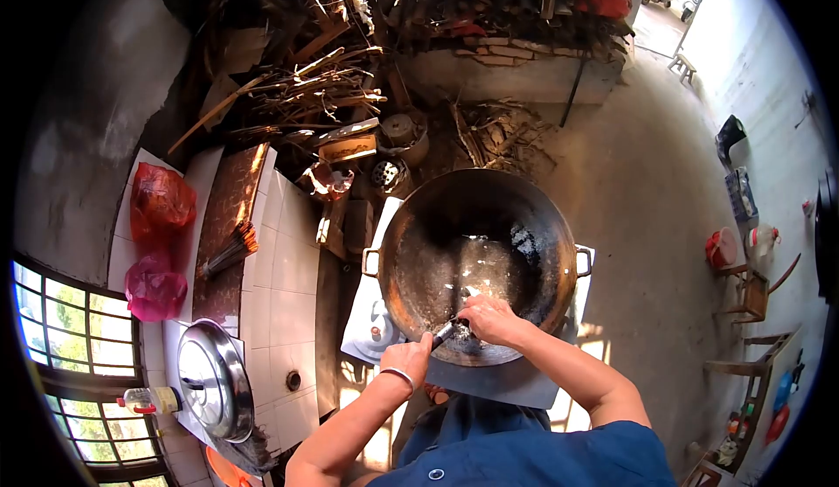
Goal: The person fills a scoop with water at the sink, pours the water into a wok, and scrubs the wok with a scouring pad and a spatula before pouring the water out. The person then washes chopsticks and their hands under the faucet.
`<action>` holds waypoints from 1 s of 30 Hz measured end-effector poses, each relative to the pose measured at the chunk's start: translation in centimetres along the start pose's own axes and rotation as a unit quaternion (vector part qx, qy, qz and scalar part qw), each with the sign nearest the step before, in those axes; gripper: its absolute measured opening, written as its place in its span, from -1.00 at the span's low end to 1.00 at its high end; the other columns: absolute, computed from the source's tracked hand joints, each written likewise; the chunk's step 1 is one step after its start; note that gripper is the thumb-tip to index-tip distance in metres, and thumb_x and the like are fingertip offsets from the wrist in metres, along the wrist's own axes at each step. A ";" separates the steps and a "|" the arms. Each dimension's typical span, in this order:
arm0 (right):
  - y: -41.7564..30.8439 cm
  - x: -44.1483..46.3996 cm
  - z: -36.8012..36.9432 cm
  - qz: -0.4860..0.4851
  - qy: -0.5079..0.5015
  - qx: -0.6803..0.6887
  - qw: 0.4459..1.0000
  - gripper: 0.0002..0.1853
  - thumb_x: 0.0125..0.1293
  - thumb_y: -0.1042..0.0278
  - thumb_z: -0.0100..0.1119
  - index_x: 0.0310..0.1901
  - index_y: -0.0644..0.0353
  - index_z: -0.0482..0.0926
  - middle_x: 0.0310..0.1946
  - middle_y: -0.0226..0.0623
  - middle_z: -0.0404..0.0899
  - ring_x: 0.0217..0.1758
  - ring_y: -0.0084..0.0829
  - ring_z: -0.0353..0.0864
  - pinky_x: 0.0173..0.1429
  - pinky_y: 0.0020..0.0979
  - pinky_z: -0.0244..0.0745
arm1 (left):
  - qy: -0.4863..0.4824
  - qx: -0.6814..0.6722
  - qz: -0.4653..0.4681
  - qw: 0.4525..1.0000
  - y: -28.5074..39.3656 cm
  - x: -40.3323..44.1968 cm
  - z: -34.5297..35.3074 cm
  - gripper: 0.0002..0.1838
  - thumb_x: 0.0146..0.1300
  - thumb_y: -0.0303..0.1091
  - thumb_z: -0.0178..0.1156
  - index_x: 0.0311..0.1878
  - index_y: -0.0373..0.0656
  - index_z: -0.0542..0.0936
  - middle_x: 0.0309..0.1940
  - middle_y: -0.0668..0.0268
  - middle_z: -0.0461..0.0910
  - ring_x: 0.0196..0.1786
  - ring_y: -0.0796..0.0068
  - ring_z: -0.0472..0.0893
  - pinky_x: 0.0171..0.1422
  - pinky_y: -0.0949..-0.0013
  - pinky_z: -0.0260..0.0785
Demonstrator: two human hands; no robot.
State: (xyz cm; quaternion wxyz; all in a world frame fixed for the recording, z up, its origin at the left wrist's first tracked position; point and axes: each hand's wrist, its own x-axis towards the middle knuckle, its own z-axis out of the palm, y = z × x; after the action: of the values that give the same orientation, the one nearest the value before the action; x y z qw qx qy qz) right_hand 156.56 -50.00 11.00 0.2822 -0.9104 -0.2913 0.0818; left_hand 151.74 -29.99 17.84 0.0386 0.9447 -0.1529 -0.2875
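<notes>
A large dark wok (419,225) with two side handles sits on a light-coloured stand in front of me, with pale bits and shiny patches on its inner surface. My left hand (408,359), with a bracelet at the wrist, is closed round a dark handle (444,333) at the wok's near rim. Over the near part of the wok, my right hand (489,318) is closed close to the upper end of that dark object. What its fingers pinch is too small to make out.
Firewood (323,85) is piled beyond the wok. On the left, a tiled counter (284,286) carries a metal lid (208,382) and red and pink bags (162,199). Wooden stools (747,295) and a red container (721,248) stand along the right wall.
</notes>
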 end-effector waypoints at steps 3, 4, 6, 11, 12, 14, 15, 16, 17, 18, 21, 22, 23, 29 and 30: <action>2.2 1.5 -0.2 0.076 -0.096 -0.087 0.989 -0.83 0.05 0.43 -0.02 -0.43 0.27 0.57 -0.33 -0.11 0.52 -0.16 -0.14 0.54 -0.21 -0.21 0.48 | -0.006 0.008 -0.002 1.000 0.2 -0.2 -0.5 -0.87 0.18 -0.45 -0.12 -0.19 -0.18 0.31 -0.49 0.05 0.59 -0.38 0.07 0.61 -0.35 0.10 0.42; 2.7 1.7 -0.2 0.079 -0.073 -0.082 0.991 -0.83 0.06 0.43 -0.03 -0.44 0.27 0.57 -0.31 -0.10 0.51 -0.16 -0.13 0.53 -0.20 -0.20 0.48 | -0.007 0.006 -0.003 1.000 0.3 0.0 -0.6 -0.87 0.18 -0.45 -0.12 -0.19 -0.18 0.31 -0.49 0.05 0.59 -0.37 0.07 0.61 -0.34 0.10 0.42; 1.3 1.9 -0.7 0.063 -0.112 -0.102 0.986 -0.81 0.07 0.42 -0.05 -0.45 0.28 0.58 -0.24 -0.08 0.49 -0.15 -0.10 0.53 -0.17 -0.16 0.47 | -0.014 0.000 -0.003 1.000 0.3 -0.1 -0.4 -0.87 0.18 -0.46 -0.12 -0.20 -0.19 0.32 -0.49 0.03 0.58 -0.37 0.07 0.61 -0.34 0.10 0.43; 0.6 2.5 -1.2 0.040 -0.170 -0.079 0.981 -0.80 0.09 0.41 -0.03 -0.46 0.31 0.58 -0.25 -0.06 0.46 -0.15 -0.10 0.53 -0.12 -0.17 0.47 | -0.008 -0.006 -0.002 1.000 0.2 0.1 -1.3 -0.87 0.16 -0.47 -0.10 -0.21 -0.20 0.32 -0.49 0.00 0.58 -0.37 0.05 0.62 -0.34 0.12 0.44; 1.0 2.7 -1.5 0.037 -0.164 -0.095 0.981 -0.80 0.08 0.40 -0.03 -0.46 0.31 0.58 -0.24 -0.07 0.47 -0.16 -0.12 0.53 -0.12 -0.17 0.47 | -0.008 -0.009 -0.003 1.000 0.2 0.0 -1.1 -0.87 0.16 -0.47 -0.10 -0.20 -0.20 0.32 -0.49 0.00 0.58 -0.37 0.05 0.62 -0.34 0.12 0.45; 3.1 2.7 -0.2 0.006 -0.070 -0.153 0.986 -0.88 0.03 0.43 0.02 -0.48 0.23 0.55 -0.38 -0.11 0.50 -0.28 -0.17 0.55 -0.33 -0.20 0.48 | -0.002 -0.012 -0.004 1.000 -0.1 0.2 -1.1 -0.86 0.15 -0.47 -0.10 -0.20 -0.20 0.32 -0.49 0.01 0.58 -0.37 0.05 0.62 -0.34 0.13 0.45; 3.6 3.3 -0.5 0.019 -0.088 -0.171 0.981 -0.88 0.02 0.42 0.03 -0.49 0.22 0.56 -0.37 -0.12 0.50 -0.27 -0.17 0.55 -0.32 -0.22 0.48 | -0.002 -0.012 -0.001 1.000 -0.3 0.4 -0.8 -0.85 0.15 -0.47 -0.10 -0.19 -0.19 0.32 -0.49 0.01 0.58 -0.37 0.06 0.62 -0.34 0.13 0.45; 4.2 3.9 -0.6 0.032 -0.107 -0.187 0.976 -0.88 0.01 0.40 0.05 -0.50 0.21 0.57 -0.37 -0.13 0.50 -0.26 -0.18 0.55 -0.31 -0.24 0.48 | -0.009 -0.015 0.003 1.000 -0.4 0.1 -0.8 -0.85 0.15 -0.47 -0.10 -0.18 -0.18 0.31 -0.49 0.01 0.58 -0.37 0.06 0.62 -0.34 0.13 0.44; 5.6 4.0 -0.7 0.048 -0.104 -0.231 0.966 -0.87 0.01 0.37 0.06 -0.52 0.17 0.58 -0.36 -0.15 0.51 -0.26 -0.20 0.55 -0.29 -0.23 0.47 | -0.013 -0.016 0.008 1.000 -0.6 -0.1 -1.1 -0.84 0.15 -0.47 -0.09 -0.18 -0.18 0.31 -0.48 0.01 0.58 -0.37 0.06 0.62 -0.34 0.13 0.44; 8.5 3.3 0.4 0.028 -0.049 -0.235 0.970 -0.88 0.00 0.35 0.08 -0.48 0.13 0.60 -0.37 -0.17 0.50 -0.27 -0.18 0.53 -0.28 -0.20 0.44 | -0.016 -0.015 0.012 1.000 -0.9 -0.2 -1.3 -0.84 0.15 -0.47 -0.09 -0.17 -0.18 0.31 -0.48 0.01 0.59 -0.36 0.06 0.62 -0.34 0.13 0.44; 13.1 1.9 3.2 0.073 0.060 -0.099 0.991 -0.81 0.00 0.35 0.10 -0.30 0.09 0.59 -0.34 -0.16 0.49 -0.27 -0.13 0.50 -0.30 -0.20 0.42 | -0.021 -0.025 0.001 0.999 -1.3 -0.5 -0.6 -0.83 0.14 -0.47 -0.08 -0.17 -0.17 0.30 -0.47 0.02 0.59 -0.36 0.06 0.61 -0.34 0.12 0.44; 13.6 1.6 3.8 0.042 0.105 -0.132 0.985 -0.75 0.03 0.32 0.08 -0.20 0.06 0.54 -0.24 -0.19 0.43 -0.19 -0.16 0.46 -0.26 -0.20 0.40 | -0.020 -0.028 0.001 0.999 -1.3 -0.5 -0.6 -0.83 0.14 -0.47 -0.08 -0.17 -0.16 0.29 -0.47 0.03 0.59 -0.36 0.06 0.61 -0.34 0.11 0.44; 12.6 1.2 3.7 0.059 0.105 -0.143 0.982 -0.74 0.03 0.33 0.09 -0.18 0.03 0.53 -0.19 -0.20 0.40 -0.16 -0.17 0.43 -0.23 -0.22 0.40 | -0.020 -0.028 -0.004 0.999 -1.3 -0.4 -0.3 -0.84 0.15 -0.46 -0.09 -0.18 -0.15 0.29 -0.48 0.03 0.59 -0.36 0.06 0.61 -0.35 0.11 0.43; 11.3 1.9 3.0 0.137 0.054 0.165 0.975 -0.75 -0.07 0.39 0.10 -0.27 0.01 0.61 -0.44 -0.20 0.45 -0.32 -0.21 0.51 -0.21 -0.28 0.44 | -0.020 -0.024 -0.005 1.000 -1.4 -0.4 -0.1 -0.83 0.15 -0.47 -0.10 -0.16 -0.14 0.30 -0.49 0.02 0.58 -0.37 0.06 0.61 -0.37 0.10 0.42; 10.5 2.4 1.9 0.069 0.090 0.169 0.979 -0.71 -0.09 0.37 0.11 -0.24 0.00 0.62 -0.41 -0.19 0.50 -0.31 -0.23 0.52 -0.19 -0.31 0.44 | -0.019 -0.021 -0.005 1.000 -1.4 -0.3 -0.1 -0.82 0.15 -0.47 -0.10 -0.15 -0.13 0.29 -0.49 0.03 0.58 -0.37 0.06 0.61 -0.37 0.10 0.42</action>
State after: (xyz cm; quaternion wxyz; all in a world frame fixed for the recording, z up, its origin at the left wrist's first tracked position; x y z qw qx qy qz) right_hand 162.99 -54.81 3.57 0.4505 -0.8713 -0.1831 0.0664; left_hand 151.92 -28.56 17.88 0.0539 0.9388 -0.1428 -0.3087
